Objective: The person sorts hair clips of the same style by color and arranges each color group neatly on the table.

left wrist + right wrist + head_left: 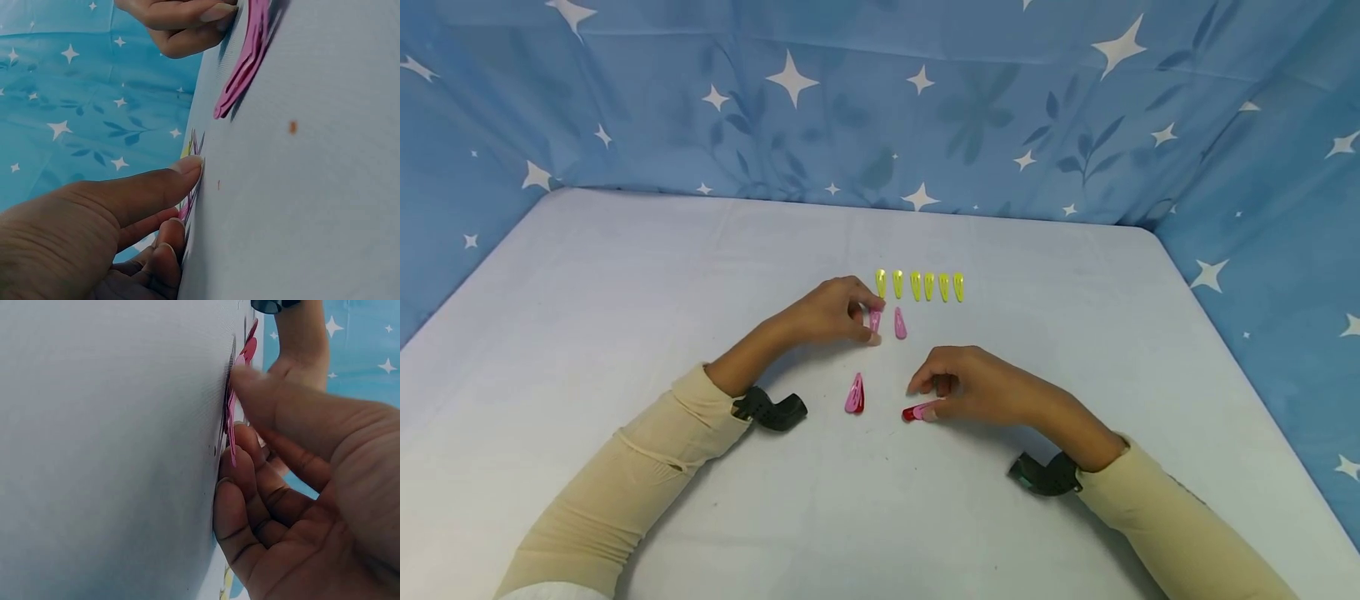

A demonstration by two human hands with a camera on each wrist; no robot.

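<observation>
My left hand (838,310) pinches a pink snap hair clip (875,320) at its two ends, thumb at the near end and a finger at the far one. Just right of it lies another pink clip (900,323). My right hand (977,385) has its thumb on a pink clip (234,425) that overlaps a red clip (909,414), with bent fingers on the other side. Between the hands, nearer me, a pink clip (853,395) lies partly over a red one (861,402). Its pink end (247,69) shows large in the left wrist view.
Beyond the hands, several yellow hair clips (928,287) lie in a row, the leftmost close to my left fingertips. All rest on a white-covered table (775,525). A blue star-patterned curtain (865,108) hangs behind and to the sides. Black wrist devices (771,410) are on both forearms.
</observation>
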